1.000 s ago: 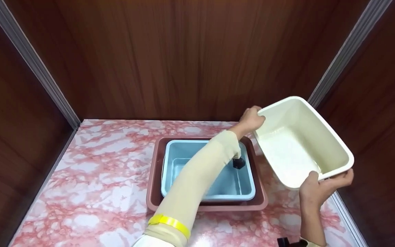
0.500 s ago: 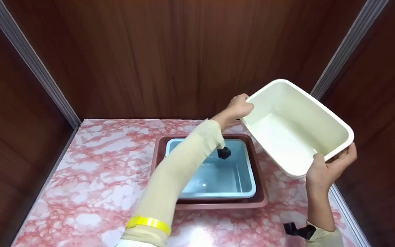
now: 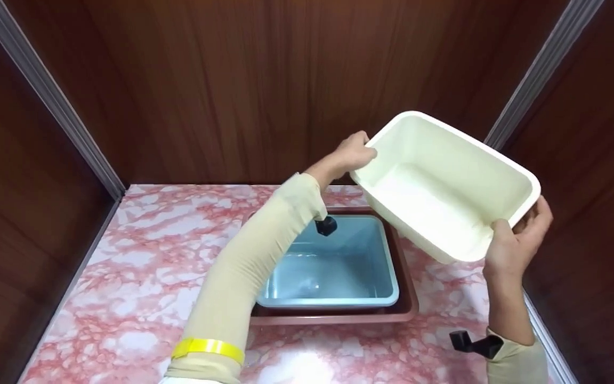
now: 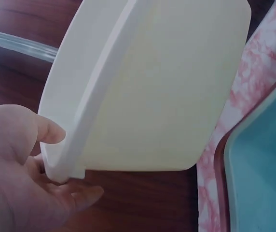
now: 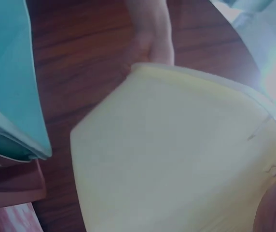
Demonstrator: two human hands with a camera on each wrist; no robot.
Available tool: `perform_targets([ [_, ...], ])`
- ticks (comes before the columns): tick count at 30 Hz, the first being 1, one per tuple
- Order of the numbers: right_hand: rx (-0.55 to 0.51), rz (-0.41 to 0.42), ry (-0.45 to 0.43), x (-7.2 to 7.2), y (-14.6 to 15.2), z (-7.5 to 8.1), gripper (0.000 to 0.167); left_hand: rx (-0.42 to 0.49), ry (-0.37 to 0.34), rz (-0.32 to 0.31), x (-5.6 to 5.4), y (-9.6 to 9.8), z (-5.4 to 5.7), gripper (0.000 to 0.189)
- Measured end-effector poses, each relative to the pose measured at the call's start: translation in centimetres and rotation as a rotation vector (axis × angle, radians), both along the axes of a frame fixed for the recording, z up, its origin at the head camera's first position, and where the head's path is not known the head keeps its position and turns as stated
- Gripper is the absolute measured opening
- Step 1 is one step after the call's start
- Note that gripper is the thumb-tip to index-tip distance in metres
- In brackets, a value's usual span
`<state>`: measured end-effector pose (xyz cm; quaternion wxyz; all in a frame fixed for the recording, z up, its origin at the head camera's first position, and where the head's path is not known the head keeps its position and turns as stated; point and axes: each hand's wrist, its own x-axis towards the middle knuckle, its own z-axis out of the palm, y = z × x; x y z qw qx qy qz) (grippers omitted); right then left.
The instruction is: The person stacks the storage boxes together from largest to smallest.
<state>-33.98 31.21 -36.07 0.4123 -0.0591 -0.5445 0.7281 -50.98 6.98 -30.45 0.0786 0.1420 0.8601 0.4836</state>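
Note:
A cream plastic basin (image 3: 435, 197) hangs tilted above the right side of the table, its hollow facing me. My left hand (image 3: 352, 153) grips its far left rim corner, thumb on the inside. In the left wrist view that hand (image 4: 12, 164) has the rim between thumb and fingers. At the near right corner my right hand (image 3: 517, 242) holds the rim, thumb inside and fingers behind. Below stands a light blue basin (image 3: 328, 302), nested in a larger reddish-brown basin (image 3: 333, 320). My left forearm covers their left part.
The pink-and-white marbled table (image 3: 142, 256) carries the nested basins. A dark wood-grain panel (image 3: 243, 90) rises at the back, with side panels left and right. Metal strips (image 3: 51, 101) run along the corners.
Both hands have lifted the cream basin and moved it leftward, toward the nested basins, and it has turned so its long side lies more crosswise. The blue and brown basins have stayed in place.

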Motion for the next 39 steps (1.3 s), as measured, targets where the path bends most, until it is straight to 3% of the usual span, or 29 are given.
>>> perform_targets([
  [7,0.021,0.084,-0.094,-0.7,-0.1,1.1,0.074,0.093,-0.111,-0.045,0.6,-2.5,0.8,0.009],
  [15,0.005,0.189,-0.119,-1.7,-0.7,2.3,0.071,0.0,-0.03,-0.07,1.8,-4.8,1.1,0.03],
  [22,0.007,0.235,-0.191,-2.6,-1.3,3.0,0.049,0.005,-0.012,-0.009,2.2,-6.7,0.7,0.028],
  [29,0.153,0.265,-0.262,-3.8,-2.1,3.5,0.045,0.036,-0.002,0.079,2.8,-8.8,0.4,0.026],
  [36,0.408,0.502,-0.388,-3.7,-2.4,4.0,0.07,0.041,-0.018,0.134,3.9,-11.0,0.1,0.026],
  [39,0.512,0.553,-0.439,-3.7,-2.6,4.3,0.075,0.058,-0.026,0.136,4.6,-12.0,0.1,0.026],
])
